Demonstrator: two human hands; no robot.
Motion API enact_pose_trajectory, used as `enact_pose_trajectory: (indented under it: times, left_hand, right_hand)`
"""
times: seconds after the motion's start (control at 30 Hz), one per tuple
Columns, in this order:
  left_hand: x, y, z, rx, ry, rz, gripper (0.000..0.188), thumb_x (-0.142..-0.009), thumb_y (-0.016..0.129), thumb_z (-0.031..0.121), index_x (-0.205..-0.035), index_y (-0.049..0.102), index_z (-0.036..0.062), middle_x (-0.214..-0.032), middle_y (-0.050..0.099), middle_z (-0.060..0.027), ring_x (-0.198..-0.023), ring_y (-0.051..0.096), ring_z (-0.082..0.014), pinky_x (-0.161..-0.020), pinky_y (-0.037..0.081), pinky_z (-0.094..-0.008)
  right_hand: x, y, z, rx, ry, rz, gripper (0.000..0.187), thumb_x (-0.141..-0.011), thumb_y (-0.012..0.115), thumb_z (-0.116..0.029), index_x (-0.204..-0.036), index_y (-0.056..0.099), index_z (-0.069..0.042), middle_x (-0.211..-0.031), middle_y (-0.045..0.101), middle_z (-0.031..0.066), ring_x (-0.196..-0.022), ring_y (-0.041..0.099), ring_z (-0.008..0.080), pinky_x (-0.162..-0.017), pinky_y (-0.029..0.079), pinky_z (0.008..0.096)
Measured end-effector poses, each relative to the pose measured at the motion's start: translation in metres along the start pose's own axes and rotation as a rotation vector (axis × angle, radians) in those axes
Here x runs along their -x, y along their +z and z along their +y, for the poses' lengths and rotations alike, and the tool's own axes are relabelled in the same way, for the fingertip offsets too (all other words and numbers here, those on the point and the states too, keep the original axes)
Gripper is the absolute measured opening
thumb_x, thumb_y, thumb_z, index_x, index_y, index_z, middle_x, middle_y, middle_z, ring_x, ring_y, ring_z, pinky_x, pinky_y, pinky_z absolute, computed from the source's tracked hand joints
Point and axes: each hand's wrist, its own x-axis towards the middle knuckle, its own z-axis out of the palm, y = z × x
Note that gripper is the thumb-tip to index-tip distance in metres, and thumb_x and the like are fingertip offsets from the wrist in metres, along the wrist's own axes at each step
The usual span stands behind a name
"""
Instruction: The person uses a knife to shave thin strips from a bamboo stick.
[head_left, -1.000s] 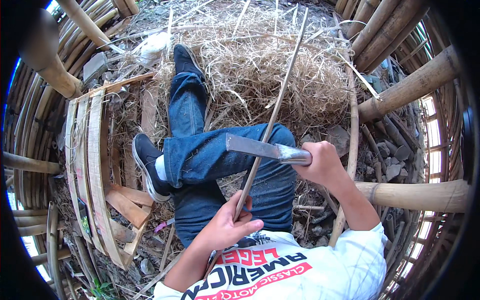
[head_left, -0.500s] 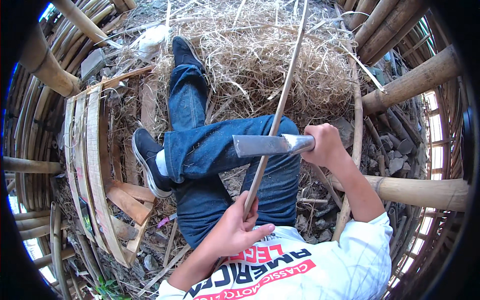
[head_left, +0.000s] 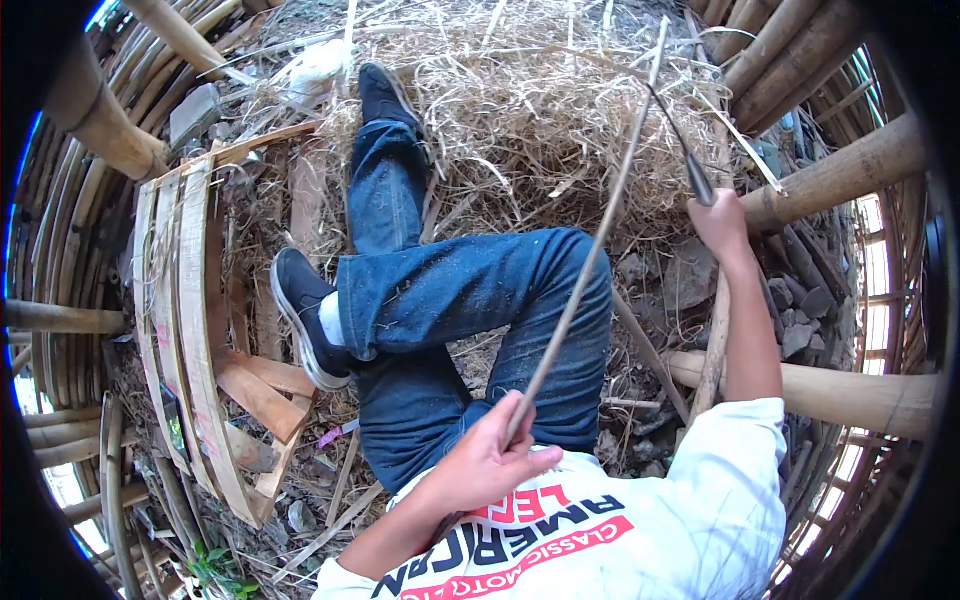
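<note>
A long thin bamboo strip slants from my lap up past my raised knee toward the shavings. Its lower end is closed in my left hand, with the thumb pointing right, close to my shirt. My right hand grips a broad-bladed metal knife by its socketed handle, out to the right beyond my knee. The blade is seen nearly edge-on, and its tip meets or crosses the strip near the far end; I cannot tell whether it cuts into it. My jeans-clad legs are crossed beneath the strip.
Pale curly shavings heap up ahead. A slatted wooden piece lies at left, beside a small wood block. Thick bamboo poles and rubble are at right. A white bag lies at far left.
My right hand has carried the knife up and right, away from me along the strip, and the blade has turned edge-on. The strip's far end leans further right; my left hand has shifted slightly.
</note>
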Motion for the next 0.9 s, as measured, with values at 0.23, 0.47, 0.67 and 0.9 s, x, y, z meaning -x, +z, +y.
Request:
enact_pose_trajectory:
  times: [0.23,0.47,0.67,0.9]
  left_hand:
    - [-0.003,-0.016,-0.002,-0.083,0.036,0.156,0.025,-0.094,0.062,0.019,-0.094,0.042,0.0056,-0.069,0.043,0.0014,-0.062,0.041,-0.0066,-0.056,0.036,-0.0243]
    - [0.001,-0.001,0.021,-0.736,0.04,0.488,0.025,-0.101,0.042,0.025,-0.098,0.044,0.0006,-0.066,0.056,-0.0278,-0.071,0.055,-0.0506,-0.061,0.041,-0.0531]
    - [0.005,0.007,0.028,-0.95,-0.029,0.522,0.026,-0.1,0.043,0.026,-0.097,0.044,-0.0007,-0.067,0.058,-0.0276,-0.071,0.06,-0.0481,-0.061,0.045,-0.0547]
    - [-0.022,-0.042,-0.01,-0.229,0.007,0.264,0.021,-0.101,0.044,0.026,-0.095,0.046,0.0053,-0.064,0.052,-0.013,-0.049,0.051,-0.024,-0.045,0.043,-0.0341]
  right_hand:
    - [0.083,0.031,-0.06,-0.066,-0.326,-0.188,0.023,-0.073,0.065,-0.027,-0.076,0.07,-0.004,-0.076,0.067,0.0216,-0.073,0.068,0.0376,-0.071,0.056,0.0451]
    - [0.119,0.028,-0.083,-0.08,-0.425,-0.337,0.02,-0.071,0.064,-0.023,-0.072,0.07,-0.005,-0.069,0.065,0.021,-0.068,0.067,0.0384,-0.069,0.056,0.0439]
    - [0.118,0.011,-0.088,-0.007,-0.394,-0.369,0.021,-0.07,0.064,-0.022,-0.073,0.071,-0.003,-0.07,0.065,0.0223,-0.07,0.066,0.0394,-0.07,0.056,0.0443]
    - [0.117,0.024,-0.081,0.043,-0.331,-0.427,0.024,-0.071,0.063,-0.025,-0.077,0.072,-0.003,-0.073,0.066,0.0221,-0.072,0.067,0.0391,-0.072,0.056,0.0442]
